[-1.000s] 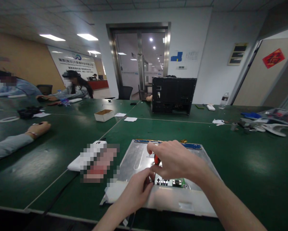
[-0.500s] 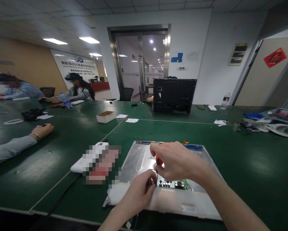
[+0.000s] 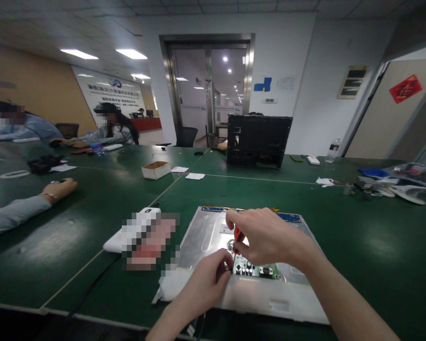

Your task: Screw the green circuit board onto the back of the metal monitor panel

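Note:
A silver metal panel lies flat on the green table in front of me. A small green circuit board with black parts sits on its near half. My right hand is closed around a screwdriver with an orange-red handle, held upright over the board's left end. My left hand rests on the panel's near edge, its fingertips pinched at the board's left end beside the screwdriver tip.
A white object, partly pixelated, lies left of the panel. A black chassis stands at the back, a small open box to its left. Another person's sleeved arm rests at the left; tools and a bottle lie right.
My right hand with the screwdriver has shifted slightly to the right and the handle tilts a little. The left hand stays at the board's edge.

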`<state>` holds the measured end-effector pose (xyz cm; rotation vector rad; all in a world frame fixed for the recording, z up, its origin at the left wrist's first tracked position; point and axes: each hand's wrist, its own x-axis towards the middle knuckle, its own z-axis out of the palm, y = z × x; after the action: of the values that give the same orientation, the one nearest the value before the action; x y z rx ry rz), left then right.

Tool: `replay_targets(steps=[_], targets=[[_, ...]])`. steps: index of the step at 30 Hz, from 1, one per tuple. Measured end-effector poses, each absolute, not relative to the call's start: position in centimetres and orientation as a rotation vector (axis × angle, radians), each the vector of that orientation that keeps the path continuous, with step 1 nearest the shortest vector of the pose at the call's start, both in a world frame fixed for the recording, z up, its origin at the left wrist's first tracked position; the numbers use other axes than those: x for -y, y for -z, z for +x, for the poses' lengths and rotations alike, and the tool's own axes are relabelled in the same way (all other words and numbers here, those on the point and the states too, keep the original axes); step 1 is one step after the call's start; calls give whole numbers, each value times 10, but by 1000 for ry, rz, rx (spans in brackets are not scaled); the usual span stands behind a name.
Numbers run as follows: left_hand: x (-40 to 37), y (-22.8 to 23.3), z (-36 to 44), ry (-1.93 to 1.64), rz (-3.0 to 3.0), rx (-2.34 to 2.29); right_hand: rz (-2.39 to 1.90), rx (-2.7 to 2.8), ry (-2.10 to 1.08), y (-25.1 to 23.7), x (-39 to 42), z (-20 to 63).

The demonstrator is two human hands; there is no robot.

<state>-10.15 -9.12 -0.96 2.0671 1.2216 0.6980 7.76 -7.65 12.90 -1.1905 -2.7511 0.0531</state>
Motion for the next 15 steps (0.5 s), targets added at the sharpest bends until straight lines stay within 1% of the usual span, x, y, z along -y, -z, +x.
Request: replay_targets(steps=[8,11,15], targets=[[89,9,-100,-677,2070,-1239,-1392,2686,37,-128,72,68],[88,10,-100,-682,2076,-1234,-1370,2698,45,-128,73,69],[89,10,-100,-701,2081,-1229,-1245,2726,-61,-129,76,74]])
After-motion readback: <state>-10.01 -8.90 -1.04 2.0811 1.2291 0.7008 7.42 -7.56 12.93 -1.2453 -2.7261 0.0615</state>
